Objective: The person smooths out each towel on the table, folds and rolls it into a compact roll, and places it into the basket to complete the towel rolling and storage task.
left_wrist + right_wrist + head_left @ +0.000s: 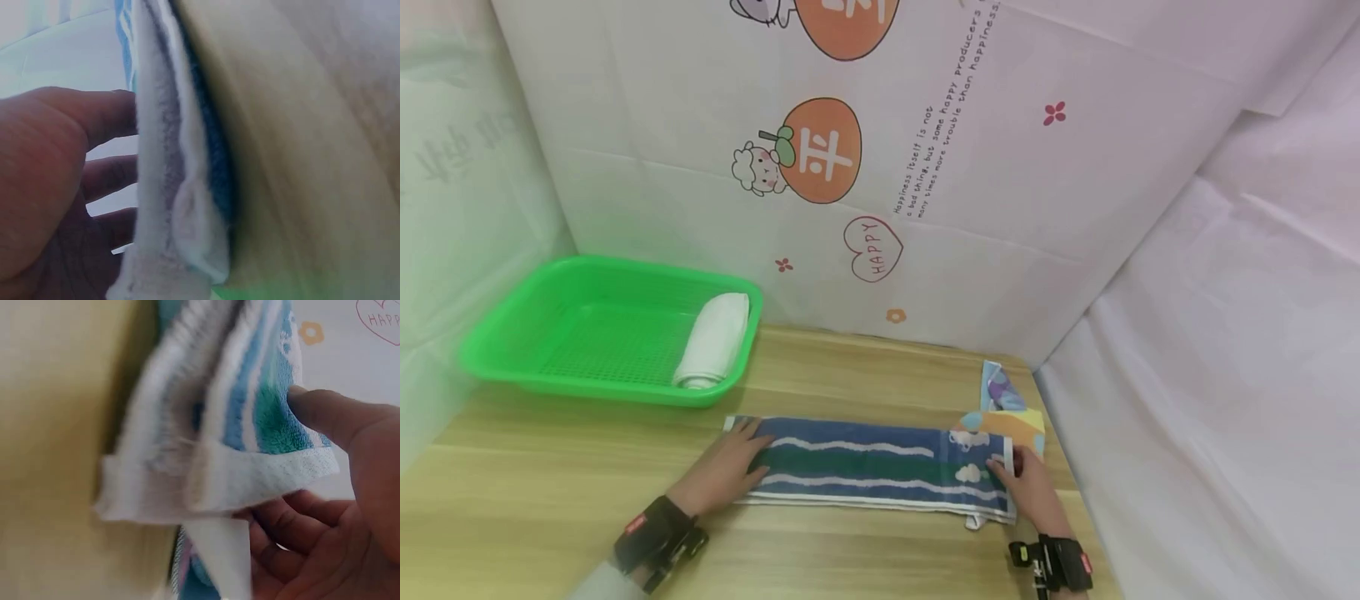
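Observation:
A blue and green towel (850, 462) with wavy white stripes lies folded in a long strip on the table. My left hand (726, 467) rests on its left end, the fingers spread over the top face; the left wrist view shows the towel's layered white edge (159, 156) beside the fingers. At the other end my right hand (1033, 487) pinches the white-hemmed corner. In the right wrist view the thumb (325, 412) lies on the striped face, with the other fingers curled under the hem (262, 475).
At the back left stands a green basket (602, 396) with a rolled white towel (715, 337) inside. Patterned cloths, one orange and yellow (1026, 423) and one light blue and purple (1000, 387), lie behind the towel's right end. White printed sheeting (985, 275) walls the wooden table (850, 558).

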Tool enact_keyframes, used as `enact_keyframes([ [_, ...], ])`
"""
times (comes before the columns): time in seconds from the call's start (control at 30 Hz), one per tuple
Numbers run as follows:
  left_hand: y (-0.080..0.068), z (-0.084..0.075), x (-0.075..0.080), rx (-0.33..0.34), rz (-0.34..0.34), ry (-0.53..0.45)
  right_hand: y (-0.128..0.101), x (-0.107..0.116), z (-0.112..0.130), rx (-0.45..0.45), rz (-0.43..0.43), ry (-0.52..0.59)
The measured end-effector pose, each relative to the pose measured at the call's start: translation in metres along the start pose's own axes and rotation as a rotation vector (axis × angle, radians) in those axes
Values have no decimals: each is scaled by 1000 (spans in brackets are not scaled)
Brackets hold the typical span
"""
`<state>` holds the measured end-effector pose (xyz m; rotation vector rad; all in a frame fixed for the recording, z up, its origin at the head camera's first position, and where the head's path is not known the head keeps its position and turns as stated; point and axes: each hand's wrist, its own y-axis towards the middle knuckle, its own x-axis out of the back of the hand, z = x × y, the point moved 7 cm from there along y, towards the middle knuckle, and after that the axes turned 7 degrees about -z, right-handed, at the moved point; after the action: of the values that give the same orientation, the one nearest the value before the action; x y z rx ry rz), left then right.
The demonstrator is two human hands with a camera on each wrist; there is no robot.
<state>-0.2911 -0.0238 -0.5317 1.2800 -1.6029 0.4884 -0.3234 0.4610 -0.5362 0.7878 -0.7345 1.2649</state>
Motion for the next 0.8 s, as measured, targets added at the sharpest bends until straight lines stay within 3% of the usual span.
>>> enact_keyframes([
  [0.27, 17, 2, -1, -5, 1, -4, -4, 13, 16, 84, -61, 35],
  [0.4, 22, -4, -1, -54, 6, -42, 0, 41, 26, 100, -193, 41],
  [0.57, 28, -16, 0, -95, 35, -166, -1, 80, 45, 138, -401, 45],
  [0.8, 44, -33, -10, -51, -3, -309, 0, 88, 74, 102, -407, 108],
])
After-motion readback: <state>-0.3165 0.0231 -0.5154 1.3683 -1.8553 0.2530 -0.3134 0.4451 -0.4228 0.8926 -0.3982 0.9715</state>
